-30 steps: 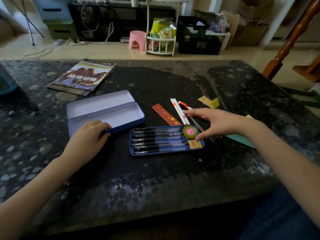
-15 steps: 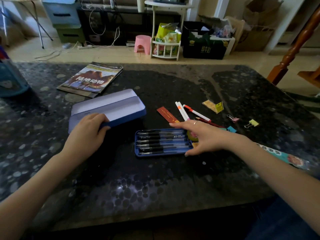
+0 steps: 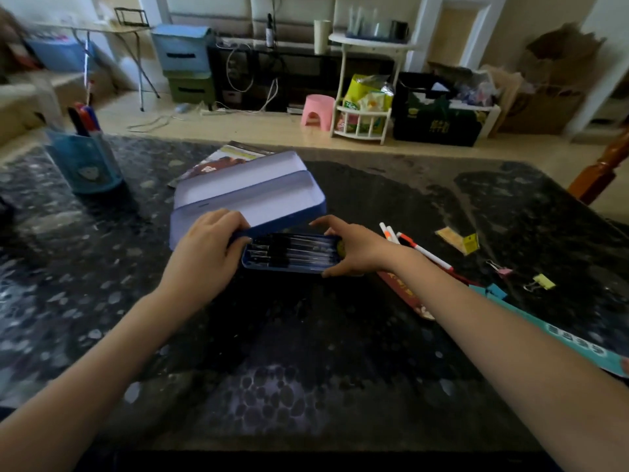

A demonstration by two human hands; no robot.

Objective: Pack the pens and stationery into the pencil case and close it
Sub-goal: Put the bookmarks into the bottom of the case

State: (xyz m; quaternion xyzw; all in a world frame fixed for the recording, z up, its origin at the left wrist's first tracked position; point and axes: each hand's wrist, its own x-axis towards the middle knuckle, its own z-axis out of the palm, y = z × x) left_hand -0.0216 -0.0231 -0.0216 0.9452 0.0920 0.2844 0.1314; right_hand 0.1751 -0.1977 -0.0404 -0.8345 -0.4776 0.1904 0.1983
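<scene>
Pen tray (image 3: 292, 255) between left-hand fingers (image 3: 238, 235) and right-hand fingers (image 3: 326, 226).

The right hand (image 3: 357, 248) covers the right end of the blue pen tray (image 3: 289, 255), the open pencil case (image 3: 245, 195) hides most of the magazine (image 3: 235, 155), and the teal ruler (image 3: 578, 342) runs off the right edge.

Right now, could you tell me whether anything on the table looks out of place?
Yes. Both hands hold the pen tray by the open case, yet white pens, binder clips and a red ruler lie loose on the table, unpacked.
</scene>
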